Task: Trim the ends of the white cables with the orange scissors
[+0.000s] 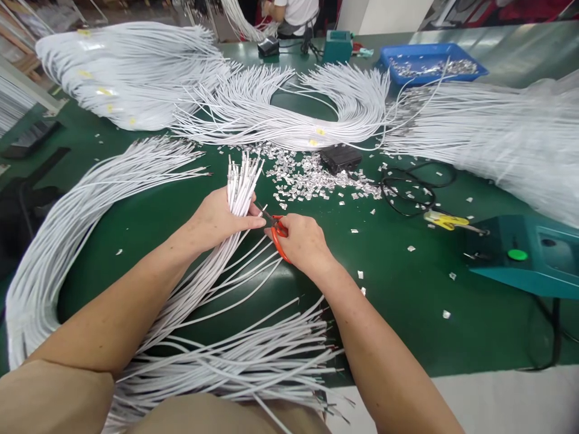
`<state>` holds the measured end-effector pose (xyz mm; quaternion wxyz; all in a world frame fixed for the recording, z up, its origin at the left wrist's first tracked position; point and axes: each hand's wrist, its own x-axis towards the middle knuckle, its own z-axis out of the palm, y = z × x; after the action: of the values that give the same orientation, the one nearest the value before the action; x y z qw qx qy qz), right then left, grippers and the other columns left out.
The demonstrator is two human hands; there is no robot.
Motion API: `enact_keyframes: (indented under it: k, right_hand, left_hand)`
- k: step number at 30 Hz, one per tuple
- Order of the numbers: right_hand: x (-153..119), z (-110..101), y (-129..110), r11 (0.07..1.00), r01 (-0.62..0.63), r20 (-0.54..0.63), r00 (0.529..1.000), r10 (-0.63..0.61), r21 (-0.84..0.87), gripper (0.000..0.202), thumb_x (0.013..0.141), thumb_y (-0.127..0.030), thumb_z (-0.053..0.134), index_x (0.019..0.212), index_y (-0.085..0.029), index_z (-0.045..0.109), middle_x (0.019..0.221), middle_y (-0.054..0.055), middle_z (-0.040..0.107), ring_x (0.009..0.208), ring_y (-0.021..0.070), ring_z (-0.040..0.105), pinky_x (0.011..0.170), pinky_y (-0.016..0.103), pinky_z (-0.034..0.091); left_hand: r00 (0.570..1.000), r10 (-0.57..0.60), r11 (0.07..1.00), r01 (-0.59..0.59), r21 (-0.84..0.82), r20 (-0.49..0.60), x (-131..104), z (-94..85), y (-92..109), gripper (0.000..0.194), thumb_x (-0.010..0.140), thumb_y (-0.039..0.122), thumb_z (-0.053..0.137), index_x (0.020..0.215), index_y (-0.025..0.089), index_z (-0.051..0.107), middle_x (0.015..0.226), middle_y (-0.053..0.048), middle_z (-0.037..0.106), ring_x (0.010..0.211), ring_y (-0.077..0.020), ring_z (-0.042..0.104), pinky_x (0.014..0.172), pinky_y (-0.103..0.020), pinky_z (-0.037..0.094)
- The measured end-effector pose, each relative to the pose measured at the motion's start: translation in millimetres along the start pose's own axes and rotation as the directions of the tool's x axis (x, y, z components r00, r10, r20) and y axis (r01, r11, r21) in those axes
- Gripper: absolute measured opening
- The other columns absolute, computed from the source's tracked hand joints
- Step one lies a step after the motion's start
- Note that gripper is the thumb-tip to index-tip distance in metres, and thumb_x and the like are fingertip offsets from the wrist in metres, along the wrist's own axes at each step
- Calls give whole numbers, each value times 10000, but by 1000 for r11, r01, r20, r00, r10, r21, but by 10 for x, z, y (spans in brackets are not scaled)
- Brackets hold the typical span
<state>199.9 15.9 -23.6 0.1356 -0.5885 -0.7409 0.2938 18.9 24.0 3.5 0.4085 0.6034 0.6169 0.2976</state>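
Observation:
My left hand [219, 217] is closed around a bundle of white cables [239, 187], whose ends stick up above the fist. In my right hand [303, 241] are small scissors with red handles [281, 247]; their dark blades point left, close to my left thumb and the bundle. Several loose white cables [253, 265] fan out below the two hands. Nearer my body lies another bunch of white cables [271, 355] with bared ends at the right. A long curved bunch [54, 253] arcs round on the left.
Silvery scraps [303, 175] are scattered beyond the hands around a black box [341, 158]. Large cable bundles [136, 72] line the back, beside a blue tray [429, 60]. A teal device [529, 253] and yellow-handled tool [446, 220] are at right. A person [298, 12] sits behind.

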Motion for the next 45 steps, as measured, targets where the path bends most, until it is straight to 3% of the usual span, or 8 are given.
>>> enact_keyframes:
  k: [7, 10, 15, 21, 29, 36, 41, 45]
  right_hand:
    - [21, 16, 76, 999, 27, -16, 1000, -26, 47, 291, 799, -440, 598, 625, -210, 565, 649, 44, 581, 614, 169, 515, 564, 294, 290]
    - [27, -38, 93, 963, 15, -21, 1000, -10, 269, 222, 770, -369, 623, 635, -194, 609, 655, 21, 601, 625, 153, 527, 592, 285, 337]
    - [38, -92, 29, 567, -26, -17, 997, 72, 823, 227, 712, -387, 705, 801, -179, 722, 769, 5, 684, 699, 132, 578, 688, 269, 428]
    - [53, -30, -14, 323, -62, 29, 994, 104, 944, 158, 624, -294, 780, 722, -180, 731, 736, -5, 684, 670, 106, 562, 687, 258, 434]
    - [75, 30, 9, 300, -97, 62, 990, 125, 949, 125, 636, -264, 734, 717, -170, 718, 587, -35, 598, 569, 92, 484, 592, 253, 375]
    - [98, 66, 33, 452, -28, -76, 974, 212, 892, 136, 668, -300, 711, 695, -166, 706, 650, -16, 646, 646, 127, 564, 690, 278, 437]
    - [60, -13, 11, 548, 130, -309, 919, 247, 826, 123, 720, -280, 682, 767, -176, 726, 775, -2, 694, 753, 143, 606, 752, 278, 454]
    - [33, -44, -38, 490, 156, -289, 934, 210, 858, 117, 742, -277, 670, 777, -190, 741, 807, 3, 708, 790, 146, 625, 780, 278, 468]
  left_hand:
    - [1000, -10, 1000, 10, 24, 2, 14, -37, -6, 314, 594, 372, 816, 836, 232, 674, 870, -23, 734, 870, -264, 667, 819, -399, 492]
    - [1000, -5, 998, 4, 55, 4, 8, -42, 5, 327, 599, 389, 816, 829, 210, 668, 900, -28, 734, 886, -252, 656, 840, -386, 469]
    - [1000, -8, 994, 7, 109, 12, -17, -2, 58, 422, 576, 398, 833, 896, 202, 641, 850, -7, 731, 836, -220, 652, 818, -345, 464]
    - [1000, -18, 991, 16, 133, 19, -53, 61, 99, 444, 577, 408, 831, 906, 193, 624, 819, -1, 726, 783, -203, 651, 765, -312, 472]
    - [998, -54, 998, 53, 32, 35, -47, 48, 99, 453, 581, 348, 846, 940, 190, 618, 817, -2, 737, 808, -207, 678, 796, -324, 496]
    - [953, -13, 939, 116, -324, 304, -74, 49, 44, 376, 676, 316, 809, 973, 179, 623, 846, -35, 740, 835, -220, 708, 740, -322, 535]
    - [961, -64, 962, 131, -240, 269, -50, 31, 43, 389, 699, 366, 782, 1024, 174, 686, 1015, -64, 726, 911, -227, 681, 766, -340, 541]
    - [981, -88, 988, 108, -109, 174, -42, 23, 43, 369, 682, 390, 784, 971, 173, 708, 831, -29, 732, 783, -207, 676, 732, -326, 515]
